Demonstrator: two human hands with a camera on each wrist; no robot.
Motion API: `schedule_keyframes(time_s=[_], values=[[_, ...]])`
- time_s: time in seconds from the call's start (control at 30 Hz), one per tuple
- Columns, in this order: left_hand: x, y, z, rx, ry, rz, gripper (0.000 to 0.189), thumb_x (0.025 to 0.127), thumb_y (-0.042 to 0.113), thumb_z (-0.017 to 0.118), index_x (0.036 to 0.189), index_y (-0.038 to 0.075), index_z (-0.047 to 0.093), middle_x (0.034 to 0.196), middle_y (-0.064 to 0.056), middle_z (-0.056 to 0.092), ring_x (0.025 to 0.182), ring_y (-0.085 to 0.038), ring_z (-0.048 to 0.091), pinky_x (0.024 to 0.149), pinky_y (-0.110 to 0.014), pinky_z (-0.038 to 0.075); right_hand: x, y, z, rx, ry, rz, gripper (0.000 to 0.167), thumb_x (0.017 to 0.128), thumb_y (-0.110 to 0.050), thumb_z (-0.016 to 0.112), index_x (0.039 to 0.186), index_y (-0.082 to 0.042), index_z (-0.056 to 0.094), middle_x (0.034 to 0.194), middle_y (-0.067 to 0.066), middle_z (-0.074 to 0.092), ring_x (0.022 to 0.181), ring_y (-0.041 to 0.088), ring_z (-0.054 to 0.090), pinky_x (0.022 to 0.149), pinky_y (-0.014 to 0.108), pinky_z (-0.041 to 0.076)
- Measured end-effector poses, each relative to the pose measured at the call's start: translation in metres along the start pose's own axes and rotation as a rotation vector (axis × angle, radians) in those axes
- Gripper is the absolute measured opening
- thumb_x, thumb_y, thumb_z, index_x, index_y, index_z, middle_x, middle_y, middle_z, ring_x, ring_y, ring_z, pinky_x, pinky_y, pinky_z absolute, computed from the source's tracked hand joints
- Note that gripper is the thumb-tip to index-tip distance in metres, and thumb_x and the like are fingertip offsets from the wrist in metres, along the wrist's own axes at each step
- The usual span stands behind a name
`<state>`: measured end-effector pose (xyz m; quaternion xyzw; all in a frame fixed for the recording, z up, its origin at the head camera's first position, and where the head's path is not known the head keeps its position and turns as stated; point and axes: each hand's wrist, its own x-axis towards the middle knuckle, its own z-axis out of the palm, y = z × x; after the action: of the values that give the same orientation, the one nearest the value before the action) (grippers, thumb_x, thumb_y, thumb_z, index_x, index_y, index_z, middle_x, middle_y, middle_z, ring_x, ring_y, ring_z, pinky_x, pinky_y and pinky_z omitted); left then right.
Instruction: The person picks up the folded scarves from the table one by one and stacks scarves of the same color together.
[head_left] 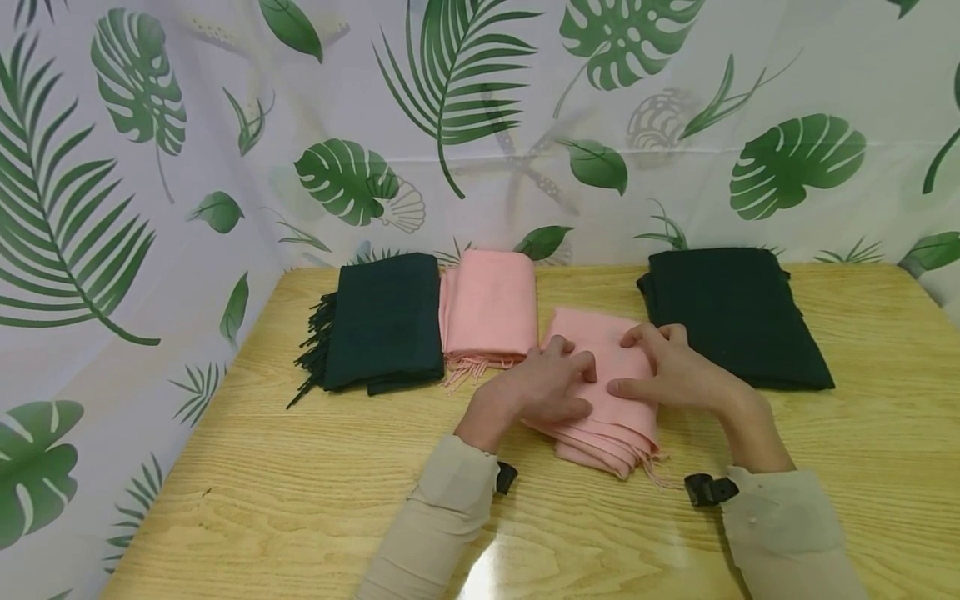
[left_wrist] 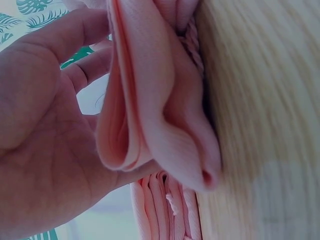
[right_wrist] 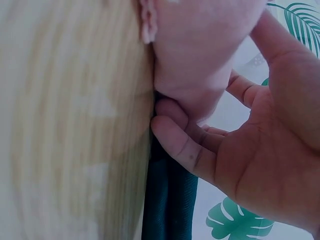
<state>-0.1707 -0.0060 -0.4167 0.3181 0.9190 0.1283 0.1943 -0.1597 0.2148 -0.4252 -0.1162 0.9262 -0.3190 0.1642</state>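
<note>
A folded pink scarf (head_left: 600, 417) with fringe at its near end lies on the table under both hands. My left hand (head_left: 543, 385) rests on its left part, with bent, spread fingers touching the cloth. From the right, my right hand (head_left: 678, 371) touches the scarf's top with thumb and fingertips. Layered folds of the pink scarf (left_wrist: 155, 90) stand beside the left palm in the left wrist view. In the right wrist view, the lower fingers (right_wrist: 182, 145) lie at the scarf's side, close to the tabletop.
Behind, to the left, lies another folded pink scarf (head_left: 495, 304), against a dark green fringed scarf (head_left: 386, 325). A second dark green folded cloth (head_left: 738, 321) lies right of the right hand. A leaf-print curtain (head_left: 480, 125) borders the wooden table (head_left: 300, 500) at the back and left.
</note>
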Motion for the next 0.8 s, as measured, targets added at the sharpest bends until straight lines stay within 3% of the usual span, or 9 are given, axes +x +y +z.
schedule_keyframes(time_s=[0.8], values=[[-0.0033, -0.0021, -0.0009, -0.023, -0.004, 0.016, 0.028, 0.094, 0.026, 0.061, 0.122, 0.026, 0.056, 0.150, -0.011, 0.033, 0.123, -0.032, 0.044, 0.092, -0.036, 0.045, 0.0019, 0.0015, 0.0002, 0.002, 0.000, 0.012, 0.062, 0.087, -0.051, 0.072, 0.121, -0.008, 0.043, 0.120, 0.023, 0.025, 0.101, 0.037, 0.045, 0.072, 0.037, 0.042]])
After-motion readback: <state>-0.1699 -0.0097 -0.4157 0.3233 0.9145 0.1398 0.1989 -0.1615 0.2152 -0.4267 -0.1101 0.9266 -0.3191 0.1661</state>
